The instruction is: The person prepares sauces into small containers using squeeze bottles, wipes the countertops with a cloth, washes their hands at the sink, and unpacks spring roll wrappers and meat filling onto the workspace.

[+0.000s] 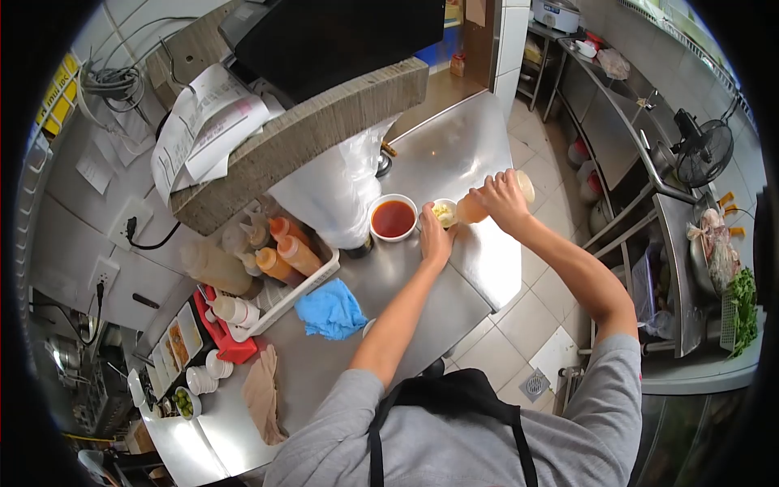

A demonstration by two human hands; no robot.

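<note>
My right hand (501,199) is wrapped round a squeeze bottle (472,209) with pale orange contents, tilted sideways with one end near a small white bowl. That small bowl (445,213) holds something pale yellow and stands on the steel counter. Its left rim is touched by my left hand (436,237), whose fingers are closed against it. Just left of that hand, a larger white bowl (393,218) is filled with red-orange liquid.
A white basket (292,299) of sauce bottles, a blue cloth (331,310), a beige cloth (264,396) and a red holder (231,345) are on the left. A wooden shelf (300,138) overhangs the counter. Plastic bags (337,191) hang beneath it.
</note>
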